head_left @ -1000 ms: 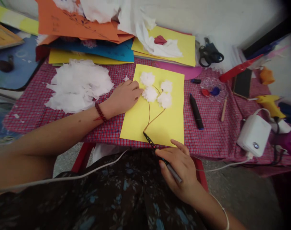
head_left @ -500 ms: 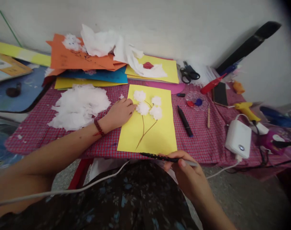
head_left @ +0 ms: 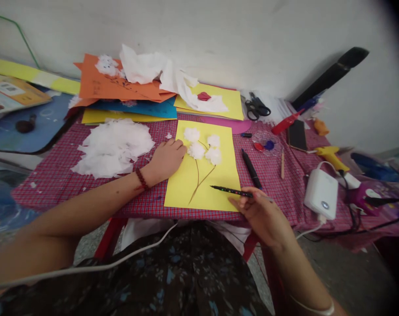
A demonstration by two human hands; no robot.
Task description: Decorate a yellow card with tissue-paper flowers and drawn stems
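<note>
A yellow sheet of paper [head_left: 215,188] lies at the table's front edge, bearing fluffy white tissue tufts [head_left: 196,150] and thin brown drawn stems [head_left: 197,186]. My left hand [head_left: 168,160] rests on its left edge, fingers laid down and holding nothing. In my right hand [head_left: 263,215] is a slim black pen [head_left: 230,190] with coloured dots, gripped near its back end. Its tip points left over the lower part of the sheet; whether it touches the paper I cannot tell. Beside the sheet's right edge lies a thick black marker [head_left: 251,169].
White tissue pieces [head_left: 114,147] are heaped left of the sheet. Behind stand stacked coloured papers [head_left: 120,87] and scissors [head_left: 257,106]. To the right are a clear palette [head_left: 267,142], a wooden stick [head_left: 283,163], a yellow glue gun [head_left: 333,157] and a white power bank [head_left: 322,193].
My right hand has moved the pen up from below the sheet's front edge to over its lower right part. My left hand stays at the sheet's left edge.
</note>
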